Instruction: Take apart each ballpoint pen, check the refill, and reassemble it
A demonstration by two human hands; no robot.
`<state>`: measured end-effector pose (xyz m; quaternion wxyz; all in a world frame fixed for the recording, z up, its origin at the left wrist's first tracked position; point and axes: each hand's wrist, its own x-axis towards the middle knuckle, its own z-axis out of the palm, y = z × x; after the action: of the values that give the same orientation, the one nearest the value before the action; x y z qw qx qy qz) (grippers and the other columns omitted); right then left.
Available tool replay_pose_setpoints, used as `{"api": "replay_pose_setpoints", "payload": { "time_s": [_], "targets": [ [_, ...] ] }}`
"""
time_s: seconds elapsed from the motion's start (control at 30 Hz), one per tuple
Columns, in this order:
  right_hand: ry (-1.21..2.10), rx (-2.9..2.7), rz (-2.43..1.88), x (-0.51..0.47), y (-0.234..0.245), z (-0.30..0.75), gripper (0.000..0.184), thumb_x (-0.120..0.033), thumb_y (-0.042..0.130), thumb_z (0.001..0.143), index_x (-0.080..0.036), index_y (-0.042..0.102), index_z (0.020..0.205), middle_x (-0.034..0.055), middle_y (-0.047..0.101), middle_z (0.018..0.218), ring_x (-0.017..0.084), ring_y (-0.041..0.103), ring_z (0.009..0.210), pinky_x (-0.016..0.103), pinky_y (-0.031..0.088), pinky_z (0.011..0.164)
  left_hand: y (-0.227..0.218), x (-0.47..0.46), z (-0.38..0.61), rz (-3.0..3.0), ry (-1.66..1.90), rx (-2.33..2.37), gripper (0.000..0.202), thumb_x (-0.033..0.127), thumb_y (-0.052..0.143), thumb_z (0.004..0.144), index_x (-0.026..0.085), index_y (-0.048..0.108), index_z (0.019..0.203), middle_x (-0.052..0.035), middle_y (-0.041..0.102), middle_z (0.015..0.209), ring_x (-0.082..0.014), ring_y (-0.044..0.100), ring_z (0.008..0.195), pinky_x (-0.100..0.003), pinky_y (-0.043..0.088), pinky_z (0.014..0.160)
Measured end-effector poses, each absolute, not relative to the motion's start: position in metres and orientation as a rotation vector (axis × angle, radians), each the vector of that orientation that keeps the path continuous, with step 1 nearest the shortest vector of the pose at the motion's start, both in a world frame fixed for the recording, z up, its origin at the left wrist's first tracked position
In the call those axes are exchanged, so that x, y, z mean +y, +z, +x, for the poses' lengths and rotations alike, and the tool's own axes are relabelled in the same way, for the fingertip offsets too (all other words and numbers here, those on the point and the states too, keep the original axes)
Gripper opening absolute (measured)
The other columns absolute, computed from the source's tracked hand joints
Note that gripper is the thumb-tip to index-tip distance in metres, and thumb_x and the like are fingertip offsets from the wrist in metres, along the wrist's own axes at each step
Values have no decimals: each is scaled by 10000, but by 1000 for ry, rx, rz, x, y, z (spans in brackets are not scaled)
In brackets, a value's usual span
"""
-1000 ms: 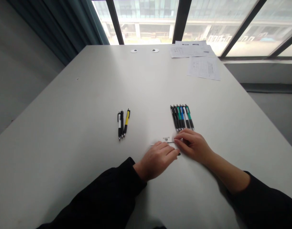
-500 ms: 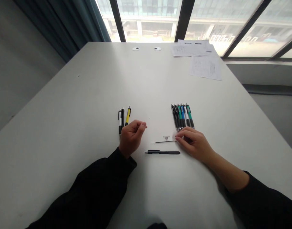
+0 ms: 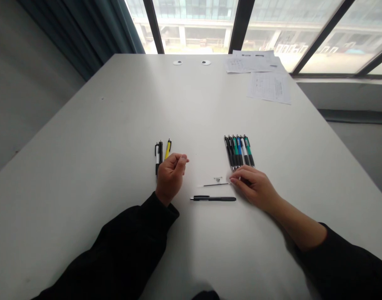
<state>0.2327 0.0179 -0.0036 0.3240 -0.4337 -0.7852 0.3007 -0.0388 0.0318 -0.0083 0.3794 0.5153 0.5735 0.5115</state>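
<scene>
My left hand [image 3: 171, 177] is closed, thumb pressed against the curled fingers; whatever it may hold is hidden. Behind it lie a white-and-black pen [image 3: 157, 155], a black pen [image 3: 161, 151] and a yellow pen [image 3: 168, 149], their lower ends covered by the hand. My right hand [image 3: 252, 183] rests on the table, its fingertips pinched at the right end of a thin pen refill [image 3: 216, 184]. Just above the refill are tiny clear and metal-looking parts [image 3: 218, 179], too small to name. Nearer me, a black pen [image 3: 213, 198] lies crosswise.
A row of several pens [image 3: 239, 151] in black, green, blue and white lies beyond my right hand. Printed papers [image 3: 268, 86] are spread at the far right of the white table [image 3: 191, 104]. Two oval fittings [image 3: 206, 63] sit near the window edge.
My left hand has shifted slightly left and turned a little, staying closed. The right hand, the refill and the pens look the same.
</scene>
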Motion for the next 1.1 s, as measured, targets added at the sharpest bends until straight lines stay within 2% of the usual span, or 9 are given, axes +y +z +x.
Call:
{"api": "replay_pose_setpoints", "payload": {
  "time_s": [0.2, 0.3, 0.4, 0.53, 0.67, 0.77, 0.9, 1.03, 1.1],
  "targets": [
    [788, -2076, -1134, 18, -4, 234, 158, -221, 558, 978, -202, 701, 911, 78, 696, 901, 204, 656, 840, 358, 535, 755, -7, 29, -40, 1399, 1293, 1499, 301, 399, 534, 972, 174, 630, 795, 56, 450, 532, -91, 406, 477, -207, 335, 482],
    [775, -2126, -1127, 17, -4, 234, 130, -245, 587, 965, -208, 712, 973, 84, 699, 950, 190, 659, 796, 330, 538, 715, -3, 24, -38, 1741, 1256, 1482, 316, 376, 535, 975, 173, 633, 754, 39, 491, 550, -95, 435, 496, -219, 351, 507],
    [741, -2220, -1127, 16, -4, 233, 133, -293, 668, 920, -212, 718, 1014, 86, 697, 1005, 148, 623, 665, 294, 516, 620, 1, 17, -33, 2276, 1064, 1115, 326, 411, 619, 933, 178, 661, 708, -3, 595, 613, -103, 505, 535, -234, 387, 539],
    [677, -2326, -1064, 16, -4, 232, 98, -273, 628, 944, -210, 700, 922, 81, 688, 953, 186, 650, 787, 313, 522, 717, 0, 12, -23, 2713, 756, 667, 373, 546, 656, 886, 189, 703, 789, -29, 622, 670, -144, 560, 596, -275, 410, 550],
    [648, -2404, -1053, 16, -5, 232, 132, -275, 561, 979, -202, 638, 900, 77, 662, 924, 189, 623, 786, 309, 497, 706, -2, 10, -19, 2812, 634, 619, 243, 346, 594, 956, 183, 698, 809, -23, 607, 691, -146, 556, 611, -283, 415, 558],
    [672, -2376, -1064, 16, -6, 233, 138, -282, 522, 995, -208, 588, 899, 71, 647, 905, 182, 594, 760, 303, 478, 683, 2, 7, -19, 2655, 742, 639, 200, 258, 629, 901, 189, 701, 728, -10, 593, 635, -124, 534, 563, -267, 404, 537],
    [876, -2194, -1128, 16, -4, 234, 140, -296, 504, 1005, -211, 569, 915, 41, 643, 802, 163, 570, 680, 297, 474, 646, 8, 6, -24, 2004, 944, 716, 128, 288, 749, 807, 176, 734, 748, -1, 581, 599, -80, 460, 472, -230, 371, 465],
    [1237, -1734, -1133, 18, -3, 237, 163, -363, 612, 956, -202, 611, 929, 29, 667, 762, 137, 561, 586, 268, 473, 532, 3, 15, -33, 1391, 1077, 724, 297, 412, 783, 796, 151, 679, 702, -12, 561, 631, -101, 487, 553, -238, 385, 511],
    [1329, -1533, -1118, 19, -5, 241, 179, -364, 685, 907, -195, 651, 956, 30, 674, 754, 130, 555, 571, 252, 450, 486, -1, 20, -35, 1183, 1042, 747, 340, 454, 772, 807, 142, 655, 739, -6, 549, 650, -99, 481, 571, -226, 372, 512]
  ]
}}
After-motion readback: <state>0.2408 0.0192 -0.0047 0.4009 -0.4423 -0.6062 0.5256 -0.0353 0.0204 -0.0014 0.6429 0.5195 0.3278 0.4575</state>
